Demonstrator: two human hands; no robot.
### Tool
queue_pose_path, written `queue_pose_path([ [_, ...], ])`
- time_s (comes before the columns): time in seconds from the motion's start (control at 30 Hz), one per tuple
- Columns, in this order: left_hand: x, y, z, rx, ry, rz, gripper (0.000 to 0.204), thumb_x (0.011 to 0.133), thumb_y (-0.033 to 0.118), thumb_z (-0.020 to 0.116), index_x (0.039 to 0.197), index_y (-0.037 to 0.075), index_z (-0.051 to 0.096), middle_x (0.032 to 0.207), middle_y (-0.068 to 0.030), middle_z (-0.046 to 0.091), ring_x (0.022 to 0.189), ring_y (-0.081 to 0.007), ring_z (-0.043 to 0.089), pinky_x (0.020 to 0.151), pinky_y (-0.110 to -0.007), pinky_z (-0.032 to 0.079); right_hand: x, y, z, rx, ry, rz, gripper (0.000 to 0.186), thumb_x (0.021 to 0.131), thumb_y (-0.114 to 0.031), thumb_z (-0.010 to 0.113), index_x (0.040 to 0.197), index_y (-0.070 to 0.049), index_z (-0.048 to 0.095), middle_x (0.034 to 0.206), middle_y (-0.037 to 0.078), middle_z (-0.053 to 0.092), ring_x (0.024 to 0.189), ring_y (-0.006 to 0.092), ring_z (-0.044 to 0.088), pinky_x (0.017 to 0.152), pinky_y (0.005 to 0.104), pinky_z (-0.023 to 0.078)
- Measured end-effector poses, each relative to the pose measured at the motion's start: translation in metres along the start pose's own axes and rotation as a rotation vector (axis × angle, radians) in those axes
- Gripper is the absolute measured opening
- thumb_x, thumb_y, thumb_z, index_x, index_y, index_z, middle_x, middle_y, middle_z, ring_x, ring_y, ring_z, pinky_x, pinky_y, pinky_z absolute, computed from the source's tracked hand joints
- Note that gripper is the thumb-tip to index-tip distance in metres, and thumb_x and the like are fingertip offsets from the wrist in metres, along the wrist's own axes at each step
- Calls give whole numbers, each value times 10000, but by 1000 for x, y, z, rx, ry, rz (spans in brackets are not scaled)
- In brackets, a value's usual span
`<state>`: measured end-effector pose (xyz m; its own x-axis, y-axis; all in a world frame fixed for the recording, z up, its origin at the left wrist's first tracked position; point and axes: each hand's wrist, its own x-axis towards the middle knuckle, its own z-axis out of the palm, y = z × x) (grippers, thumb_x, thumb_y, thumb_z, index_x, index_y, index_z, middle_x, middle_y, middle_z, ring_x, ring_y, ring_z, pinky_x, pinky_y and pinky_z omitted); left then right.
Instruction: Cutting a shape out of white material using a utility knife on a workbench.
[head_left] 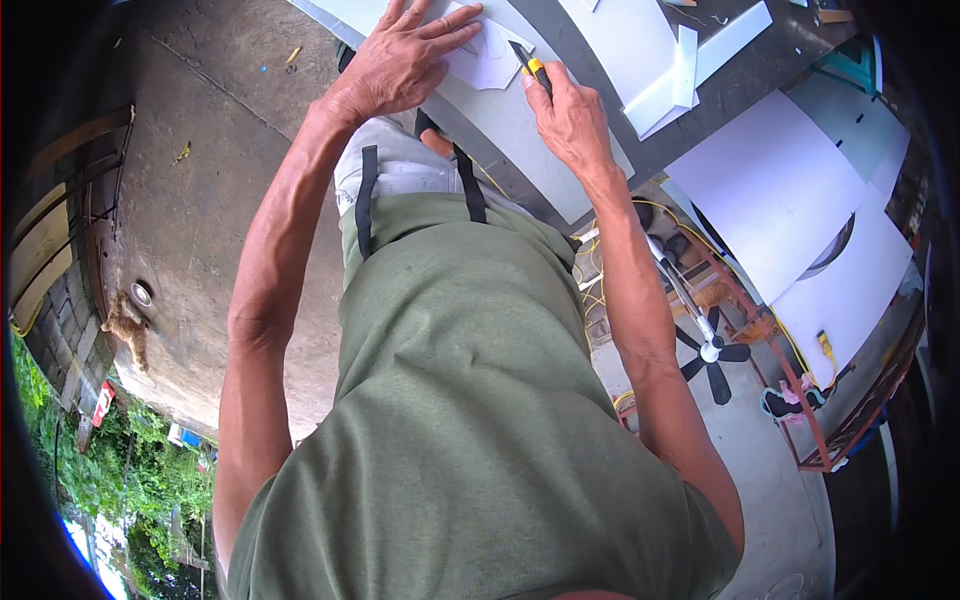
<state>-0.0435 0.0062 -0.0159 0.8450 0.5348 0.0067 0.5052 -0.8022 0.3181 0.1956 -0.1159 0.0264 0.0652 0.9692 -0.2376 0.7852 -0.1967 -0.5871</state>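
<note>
two bare hands worked at the far side of the scene, over one dark bench [655, 150]. the left hand [400, 62] lay palm down with its fingers spread, some of them reaching onto one small white cut-out piece [492, 66]. the right hand [576, 122], to the right, was closed around one utility knife [534, 70], yellow and black, gripping it between thumb and fingers; its blade pointed far and left, just over the right edge of the piece. whether the tip touched the piece, i could not tell.

the piece lay on one long pale sheet [545, 155] on the bench. farther right on the same bench was a second pale sheet [622, 40], with at least two narrow white strips [686, 65] crossing at its right edge. to the right of the bench were at least two large white sheets [770, 190], overlapping.

nearer, on the right, stood one fan [710, 352] with five dark blades beside one reddish metal frame [812, 425]. on the left, one orange-furred animal [128, 332] was on the floor [215, 230], near one round bowl [141, 293]. two black straps [367, 200] hung at the person's waist.
</note>
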Motion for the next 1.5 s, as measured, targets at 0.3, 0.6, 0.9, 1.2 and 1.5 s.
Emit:
queue_pose_path([
  [0.3, 5, 3, 2, -306, 28, -48, 619, 929, 388, 711, 1480, 153, 553, 1609, -27, 454, 1577, -383, 176, 1254, -661, 91, 15, -5, 0, -99, -72, 17, 251, 1011, -258, 608, 990, -17, 538, 667, 193, 674, 684, 405, 714, 668, 509, 557],
  [0.6, 5, 1, 1, -318, 29, -19, 623, 921, 379, 715, 1483, 159, 559, 1616, -10, 446, 1576, -384, 178, 1254, -665, 89, 14, -7, 1, -160, -73, -41, 245, 1008, -236, 620, 975, -10, 530, 683, 185, 683, 689, 395, 718, 673, 495, 562],
  [0.9, 3, -1, 3, -311, 40, -6, 613, 933, 388, 704, 1485, 165, 558, 1619, -10, 440, 1578, -383, 173, 1254, -665, 88, 18, -9, 0, -170, -107, -10, 258, 1017, -243, 610, 967, -5, 523, 698, 187, 688, 691, 393, 719, 669, 496, 560],
  [1.2, 3, 0, 2, -311, 38, -4, 607, 934, 376, 710, 1486, 175, 557, 1623, -2, 433, 1578, -379, 171, 1257, -664, 89, 20, -12, -1, -186, -130, 1, 263, 1023, -251, 600, 990, 0, 533, 715, 194, 697, 709, 390, 729, 668, 492, 562],
  [1.5, 2, -2, 3, -324, 45, -3, 599, 946, 387, 688, 1492, 182, 550, 1623, -7, 434, 1579, -384, 164, 1254, -667, 81, 20, -12, 1, -210, -97, -34, 262, 1020, -249, 608, 981, 0, 538, 714, 189, 699, 701, 382, 732, 652, 482, 568],
])
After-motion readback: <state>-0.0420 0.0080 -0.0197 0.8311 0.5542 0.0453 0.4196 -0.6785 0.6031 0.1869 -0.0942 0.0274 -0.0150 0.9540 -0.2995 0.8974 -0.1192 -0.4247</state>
